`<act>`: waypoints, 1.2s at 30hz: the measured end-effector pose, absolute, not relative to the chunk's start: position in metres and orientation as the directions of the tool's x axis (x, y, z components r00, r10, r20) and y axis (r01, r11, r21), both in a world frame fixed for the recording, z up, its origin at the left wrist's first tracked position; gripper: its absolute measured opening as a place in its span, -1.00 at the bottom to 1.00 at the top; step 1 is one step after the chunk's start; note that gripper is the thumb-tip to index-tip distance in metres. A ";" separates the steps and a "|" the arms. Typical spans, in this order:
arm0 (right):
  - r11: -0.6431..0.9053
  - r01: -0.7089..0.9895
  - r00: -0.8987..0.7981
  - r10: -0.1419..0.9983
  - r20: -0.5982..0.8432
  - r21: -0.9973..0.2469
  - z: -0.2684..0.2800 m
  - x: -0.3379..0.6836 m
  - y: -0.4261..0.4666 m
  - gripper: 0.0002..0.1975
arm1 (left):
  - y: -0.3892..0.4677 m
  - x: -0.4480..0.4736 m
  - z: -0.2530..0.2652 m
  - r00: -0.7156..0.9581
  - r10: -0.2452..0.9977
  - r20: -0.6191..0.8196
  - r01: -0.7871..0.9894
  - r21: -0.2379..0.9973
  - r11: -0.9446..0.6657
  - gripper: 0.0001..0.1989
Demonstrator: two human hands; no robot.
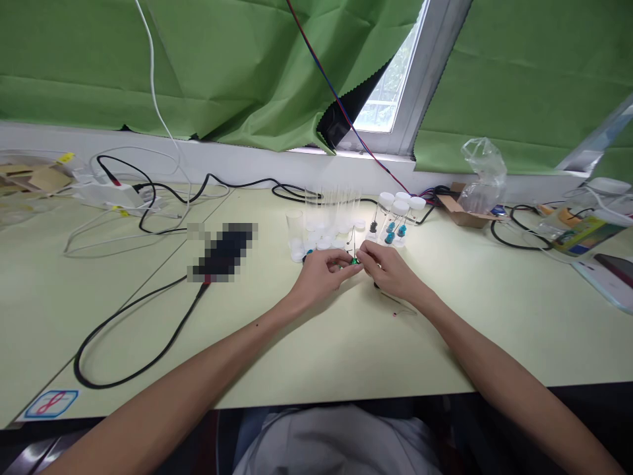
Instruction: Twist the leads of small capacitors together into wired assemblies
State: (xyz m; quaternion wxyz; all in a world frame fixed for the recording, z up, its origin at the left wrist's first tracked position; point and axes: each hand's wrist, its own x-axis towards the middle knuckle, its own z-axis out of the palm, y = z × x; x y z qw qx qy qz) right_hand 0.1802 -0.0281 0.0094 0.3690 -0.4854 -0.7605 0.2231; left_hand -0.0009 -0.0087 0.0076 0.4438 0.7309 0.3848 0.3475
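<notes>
From afar, I'm pinching a green piece [355, 262] near the tubes [295, 234] between my left hand [320, 274] and right hand [388, 267], fingertips nearly closed; this fine handling step is seemingly calling for steadiness.

Looked like a lab or workshop: clear tubes [295, 234] mid-table, a number sticker [51, 404] near left, black cable [210, 175] along the far side.

Slender green-based needle [355, 261], upright
</notes>
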 end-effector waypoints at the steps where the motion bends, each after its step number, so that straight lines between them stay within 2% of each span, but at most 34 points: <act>1: 0.435 0.575 -0.263 0.900 0.346 -0.693 0.010 0.180 -0.028 -0.72 | -0.009 -0.001 0.008 0.465 0.869 0.170 0.255 0.914 -0.315 -0.71; 16: 0.467 0.568 -0.294 0.884 0.362 -0.678 0.007 0.184 -0.027 -0.67 | -0.009 -0.001 0.002 0.523 0.843 0.127 0.191 0.946 -0.261 -0.72; 30: 0.445 0.624 -0.254 0.893 0.373 -0.642 0.006 0.182 -0.026 -0.67 | -0.012 0.000 0.003 0.532 0.844 0.071 0.163 0.969 -0.184 -0.68; 36: 0.424 0.611 -0.231 0.903 0.361 -0.669 0.005 0.182 -0.025 -0.63 | -0.012 0.000 0.004 0.535 0.841 0.075 0.163 0.968 -0.190 -0.69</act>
